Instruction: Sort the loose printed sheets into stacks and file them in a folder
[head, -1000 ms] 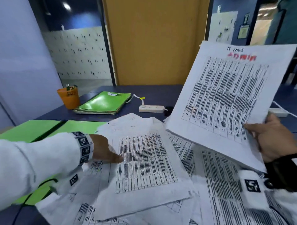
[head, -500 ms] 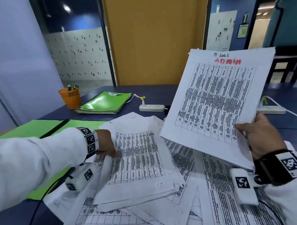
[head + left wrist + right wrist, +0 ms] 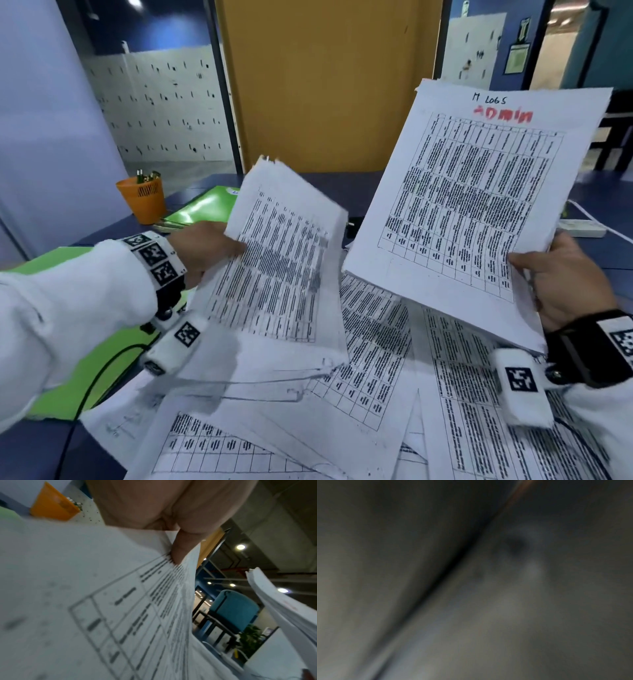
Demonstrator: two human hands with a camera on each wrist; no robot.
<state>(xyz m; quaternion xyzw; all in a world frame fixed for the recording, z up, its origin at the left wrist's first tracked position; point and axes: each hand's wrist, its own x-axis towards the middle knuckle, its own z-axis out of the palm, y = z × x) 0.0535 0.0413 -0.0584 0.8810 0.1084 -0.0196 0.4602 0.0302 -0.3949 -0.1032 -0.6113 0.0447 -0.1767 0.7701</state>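
My right hand (image 3: pixel 561 274) grips the lower right edge of a thin stack of printed sheets (image 3: pixel 479 192) headed "ADMIN" in red, held upright over the table. At centre left, my left hand (image 3: pixel 209 250) pinches the left edge of another few printed sheets (image 3: pixel 284 260) and holds them lifted and tilted; the thumb (image 3: pixel 181 547) lies on the printed table (image 3: pixel 120 608). Many loose printed sheets (image 3: pixel 370 377) lie spread below. An open green folder (image 3: pixel 113 356) lies at the left under my left arm. The right wrist view is dark and blurred.
An orange pen cup (image 3: pixel 142 200) stands at the back left beside a stack of closed green folders (image 3: pixel 205 209). A white power strip (image 3: pixel 582 228) lies at the far right of the dark blue table (image 3: pixel 352 181). A wooden panel rises behind.
My left hand has taken hold of sheets that lay on the pile and raised them off the table. The stack in my right hand has shifted slightly left and lower.
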